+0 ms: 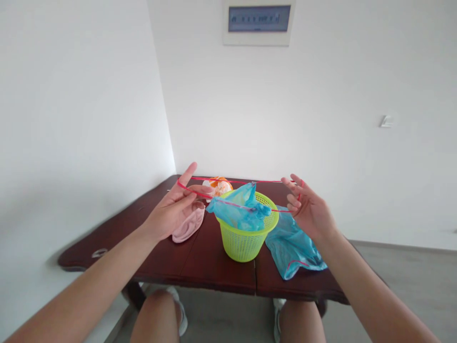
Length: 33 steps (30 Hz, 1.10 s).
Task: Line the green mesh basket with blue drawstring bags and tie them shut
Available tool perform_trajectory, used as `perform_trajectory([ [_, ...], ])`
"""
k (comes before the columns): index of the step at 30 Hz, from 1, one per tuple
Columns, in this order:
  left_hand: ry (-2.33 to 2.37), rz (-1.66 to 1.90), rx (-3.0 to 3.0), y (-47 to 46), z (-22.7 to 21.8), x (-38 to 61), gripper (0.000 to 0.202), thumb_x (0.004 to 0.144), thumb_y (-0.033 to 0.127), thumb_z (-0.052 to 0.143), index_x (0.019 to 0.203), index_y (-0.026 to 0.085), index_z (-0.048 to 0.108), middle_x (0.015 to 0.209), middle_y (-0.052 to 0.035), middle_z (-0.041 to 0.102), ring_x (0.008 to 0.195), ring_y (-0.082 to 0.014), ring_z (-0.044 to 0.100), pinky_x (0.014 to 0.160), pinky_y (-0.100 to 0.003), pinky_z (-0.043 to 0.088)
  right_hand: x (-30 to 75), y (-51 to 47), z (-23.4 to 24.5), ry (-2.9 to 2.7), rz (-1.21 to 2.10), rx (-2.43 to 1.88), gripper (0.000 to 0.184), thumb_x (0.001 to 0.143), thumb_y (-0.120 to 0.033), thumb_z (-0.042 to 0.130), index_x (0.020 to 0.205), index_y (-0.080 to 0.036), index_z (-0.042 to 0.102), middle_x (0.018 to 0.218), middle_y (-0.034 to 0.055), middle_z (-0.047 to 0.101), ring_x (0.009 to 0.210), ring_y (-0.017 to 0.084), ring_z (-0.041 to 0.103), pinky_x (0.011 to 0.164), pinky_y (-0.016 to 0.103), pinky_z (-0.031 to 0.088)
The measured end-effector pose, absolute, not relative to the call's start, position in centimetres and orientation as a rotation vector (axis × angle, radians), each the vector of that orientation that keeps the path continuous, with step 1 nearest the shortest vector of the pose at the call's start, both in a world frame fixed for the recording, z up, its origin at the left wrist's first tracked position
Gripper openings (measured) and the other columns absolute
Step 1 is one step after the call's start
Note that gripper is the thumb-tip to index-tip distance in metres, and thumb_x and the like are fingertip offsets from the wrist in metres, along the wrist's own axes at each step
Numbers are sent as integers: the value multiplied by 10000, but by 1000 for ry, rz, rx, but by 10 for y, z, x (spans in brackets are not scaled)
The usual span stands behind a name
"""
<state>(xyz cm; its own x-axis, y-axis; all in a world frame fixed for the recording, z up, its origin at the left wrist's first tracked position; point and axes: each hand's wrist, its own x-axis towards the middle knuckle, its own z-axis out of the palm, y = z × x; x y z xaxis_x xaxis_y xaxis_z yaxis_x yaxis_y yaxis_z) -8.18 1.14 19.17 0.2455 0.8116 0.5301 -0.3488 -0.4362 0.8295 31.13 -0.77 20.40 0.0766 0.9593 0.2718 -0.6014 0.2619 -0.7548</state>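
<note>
Left grip [174, 209]: left of centre, fingers spread; the red drawstring [200, 193] loops around them rather than being pinched, probably so that outward pull alone keeps it taut.
Right grip [310, 207]: right of centre, fingers apart and partly curled, with the other end of the drawstring hooked around them; this seems to balance the left side's pull.
Drawstring: two red lines cross the middle of the frame, one farther back, one nearer; the gap between them likely comes from the hands being held wide.
Blue bag [240, 216]: centre of the frame, bunched in the basket's mouth, its edge lifted along the string and its left corner reaching past the rim.
Green basket [243, 245]: upright on the worktop [160, 259], between the hands, a placing that lets both sides reach evenly.
Second blue bag [294, 247]: flat on the worktop right of the basket, apparently set aside.
Pink cloth [189, 226]: left of the basket, partly behind the left hand.
Orange-and-white bag [220, 185]: crumpled behind the basket, seemingly out of the way.
</note>
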Motion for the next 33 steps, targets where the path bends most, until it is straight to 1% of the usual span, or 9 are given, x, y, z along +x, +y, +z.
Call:
perform_trajectory([
  [7, 480, 1824, 1661, 13, 222, -42, 409, 924, 379, 1038, 1251, 259, 823, 1130, -44, 831, 1057, -198, 805, 918, -297, 673, 278, -19, 211, -1312, 860, -631, 413, 1030, -441, 803, 1401, -288, 705, 1025, 1, 838, 464, 85, 458, 407, 243, 353],
  [12, 568, 1712, 1931, -15, 256, 5, 522, 984, 425, 973, 1451, 312, 771, 902, 26, 598, 733, -138, 555, 666, -253, 521, 251, -42, 237, -1705, 460, -705, 114, 1102, -359, 800, 1121, -264, 861, 894, 15, 718, 704, 133, 561, 614, 270, 461],
  [14, 541, 1644, 1997, -26, 268, 13, 502, 1058, 525, 883, 1487, 311, 736, 880, 29, 543, 690, -146, 485, 623, -276, 458, 246, -53, 247, -1776, 381, -660, 180, 1117, -365, 797, 990, -258, 866, 918, 32, 723, 790, 154, 610, 705, 295, 501],
  [18, 692, 1472, 2304, -41, 271, -6, 541, 1193, 738, 516, 1275, 256, 748, 932, -28, 631, 821, -213, 599, 732, -340, 505, 251, -75, 260, -1664, 534, -627, 377, 1111, -572, 803, 925, -247, 852, 842, 34, 742, 739, 158, 626, 666, 299, 515],
  [23, 1561, 1136, 2531, -44, 219, -54, 739, 865, 845, 880, 1289, 266, 705, 1185, -143, 789, 981, -377, 769, 808, -431, 556, 271, -88, 258, -1531, 651, -672, 535, 1037, -731, 837, 855, -228, 841, 755, 32, 728, 640, 131, 605, 593, 273, 517],
  [25, 1701, 873, 2511, -42, 195, -68, 691, 863, 815, 873, 1258, 262, 747, 1157, -166, 810, 1018, -429, 793, 813, -442, 555, 274, -88, 253, -1509, 669, -680, 545, 1015, -746, 855, 855, -225, 841, 768, 34, 737, 636, 126, 618, 586, 260, 531],
  [28, 1522, 629, 2439, -37, 175, -80, 433, 1003, 708, 733, 1037, 281, 794, 1034, -120, 824, 1021, -385, 793, 815, -414, 563, 276, -86, 245, -1476, 704, -699, 562, 1001, -762, 860, 855, -220, 843, 786, 38, 746, 655, 129, 655, 604, 248, 564],
  [30, 1383, 619, 2359, -31, 170, -84, 431, 1041, 679, 682, 929, 272, 771, 975, -99, 816, 979, -346, 783, 822, -404, 575, 276, -84, 242, -1447, 730, -712, 568, 992, -765, 868, 848, -217, 842, 774, 37, 739, 651, 127, 655, 603, 240, 569],
  [33, 1368, 844, 2259, -15, 163, -84, 475, 990, 705, 766, 1108, 244, 754, 1106, -120, 832, 1002, -338, 783, 878, -438, 607, 277, -80, 237, -1407, 769, -722, 577, 958, -776, 896, 828, -217, 832, 734, 29, 710, 637, 126, 641, 589, 235, 570],
])
